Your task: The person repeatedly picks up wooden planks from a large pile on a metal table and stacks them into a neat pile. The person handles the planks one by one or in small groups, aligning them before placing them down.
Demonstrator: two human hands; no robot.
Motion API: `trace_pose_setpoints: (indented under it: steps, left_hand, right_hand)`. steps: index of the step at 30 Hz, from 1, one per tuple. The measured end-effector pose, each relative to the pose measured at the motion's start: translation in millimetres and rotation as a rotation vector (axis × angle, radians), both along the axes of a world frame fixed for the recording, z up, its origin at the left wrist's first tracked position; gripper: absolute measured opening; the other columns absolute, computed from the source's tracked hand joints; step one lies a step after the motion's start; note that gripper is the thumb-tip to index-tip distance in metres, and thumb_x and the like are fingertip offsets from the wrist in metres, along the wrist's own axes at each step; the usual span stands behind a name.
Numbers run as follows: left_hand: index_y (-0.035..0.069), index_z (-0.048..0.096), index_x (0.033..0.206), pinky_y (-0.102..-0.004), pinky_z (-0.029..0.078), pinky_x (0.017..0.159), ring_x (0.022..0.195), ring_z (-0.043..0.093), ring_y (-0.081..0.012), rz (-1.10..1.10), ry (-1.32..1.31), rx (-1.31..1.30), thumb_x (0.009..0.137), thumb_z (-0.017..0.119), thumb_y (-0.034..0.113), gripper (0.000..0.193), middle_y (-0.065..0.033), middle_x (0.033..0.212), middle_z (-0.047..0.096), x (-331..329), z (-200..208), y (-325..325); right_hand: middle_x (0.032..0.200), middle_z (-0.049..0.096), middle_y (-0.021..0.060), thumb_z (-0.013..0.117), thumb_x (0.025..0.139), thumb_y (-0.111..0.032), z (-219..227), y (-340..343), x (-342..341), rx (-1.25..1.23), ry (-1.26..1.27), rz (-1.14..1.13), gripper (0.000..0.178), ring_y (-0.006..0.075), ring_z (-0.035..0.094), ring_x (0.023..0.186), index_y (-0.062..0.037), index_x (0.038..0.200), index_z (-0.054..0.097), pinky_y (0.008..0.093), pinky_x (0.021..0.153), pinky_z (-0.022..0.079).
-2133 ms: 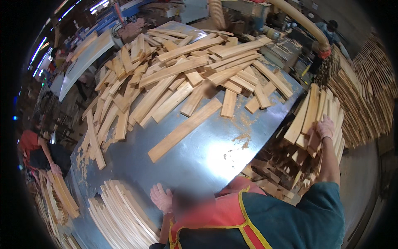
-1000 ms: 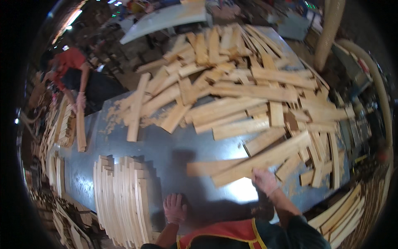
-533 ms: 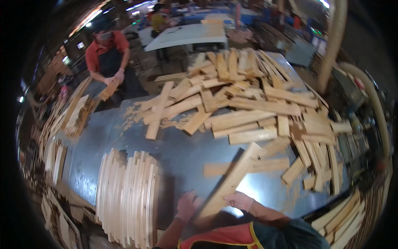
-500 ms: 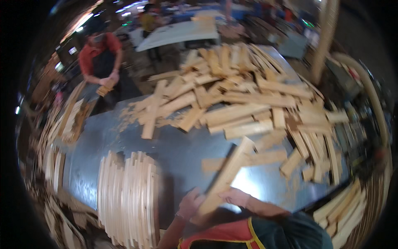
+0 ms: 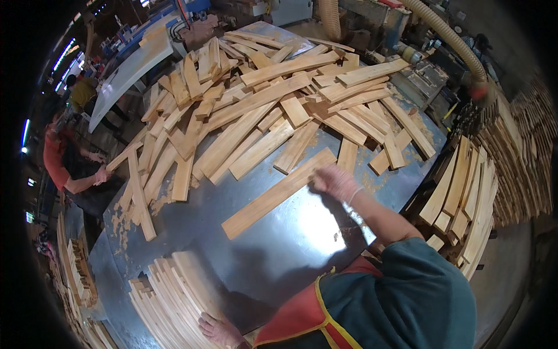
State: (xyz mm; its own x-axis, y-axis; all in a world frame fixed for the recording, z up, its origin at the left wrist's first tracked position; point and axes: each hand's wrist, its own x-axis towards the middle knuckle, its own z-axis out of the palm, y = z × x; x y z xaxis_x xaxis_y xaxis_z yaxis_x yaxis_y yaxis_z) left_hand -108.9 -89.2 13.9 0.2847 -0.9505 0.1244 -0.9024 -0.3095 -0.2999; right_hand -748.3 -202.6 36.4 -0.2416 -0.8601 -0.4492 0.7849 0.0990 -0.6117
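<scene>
Long plank (image 5: pixel 278 193) on metal table (image 5: pixel 302 244), far end touching rt hand (image 5: pixel 333 181) fingers.

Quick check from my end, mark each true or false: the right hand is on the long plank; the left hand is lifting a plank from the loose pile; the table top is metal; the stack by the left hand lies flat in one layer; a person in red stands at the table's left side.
1. Right hand is on the long plank: true.
2. Left hand lifts a plank from the loose pile: false; it rests at the stacked slats by the near edge.
3. Metal table top: true.
4. Stack in one flat layer: false; the slats stand on edge, packed together.
5. Person in red at the left: true.
</scene>
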Motion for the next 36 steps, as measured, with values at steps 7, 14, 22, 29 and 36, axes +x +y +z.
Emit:
trace_pose_setpoints:
  steps: [7, 14, 22, 29, 36]
  left_hand:
    - [0.011, 0.04, 0.161, -0.0554, 0.026, 0.126, 0.15, 0.037, -0.0412, -0.257, 0.356, 0.058, 0.09, 0.072, 0.031, 0.08, -0.0187, 0.16, 0.044, -156, 2, -70]
    - [0.008, 0.047, 0.155, -0.0578, 0.024, 0.126, 0.148, 0.037, -0.0428, -0.308, 0.33, -0.011, 0.098, 0.058, 0.041, 0.067, -0.0196, 0.157, 0.046, -202, -58, -77]
    - [0.008, 0.046, 0.156, -0.0589, 0.024, 0.126, 0.15, 0.036, -0.0419, -0.306, 0.299, 0.022, 0.104, 0.047, 0.047, 0.065, -0.0186, 0.16, 0.044, -208, -51, -83]
    - [0.009, 0.045, 0.157, -0.0596, 0.026, 0.125, 0.15, 0.037, -0.0423, -0.326, 0.254, 0.004, 0.106, 0.044, 0.048, 0.064, -0.0188, 0.159, 0.045, -200, -61, -81]
    - [0.009, 0.045, 0.157, -0.0599, 0.026, 0.125, 0.149, 0.037, -0.0424, -0.33, 0.279, -0.031, 0.106, 0.044, 0.052, 0.067, -0.0195, 0.158, 0.046, -205, -55, -81]
  right_hand:
    - [0.133, 0.055, 0.0275, 0.071, 0.098, -0.052, 20, -89, -149, 0.12, -0.044, -0.458, 0.091, 0.0372, 0.067, 0.104, 0.01, 0.153, 0.035, 0.0486, 0.087, 0.061]
    - [0.146, 0.053, 0.0097, 0.075, 0.096, -0.048, 68, -176, -165, 0.251, -0.124, -0.726, 0.061, 0.0354, 0.057, 0.125, -0.0205, 0.145, 0.052, 0.0539, 0.095, 0.056]
    - [0.106, 0.066, 0.0121, 0.074, 0.098, -0.014, 7, -161, -177, 0.011, -0.181, -0.706, 0.019, 0.0236, 0.068, 0.085, -0.0016, 0.111, 0.068, 0.0276, 0.057, 0.06]
    - [0.112, 0.063, 0.015, 0.075, 0.099, -0.032, 29, -99, -95, 0.041, -0.263, -0.492, 0.043, 0.0309, 0.069, 0.096, 0.0007, 0.122, 0.061, 0.0444, 0.079, 0.066]
    - [0.143, 0.051, 0.0248, 0.072, 0.095, -0.06, 36, -151, -134, 0.013, -0.239, -0.531, 0.085, 0.04, 0.052, 0.132, -0.0056, 0.153, 0.042, 0.0636, 0.105, 0.052]
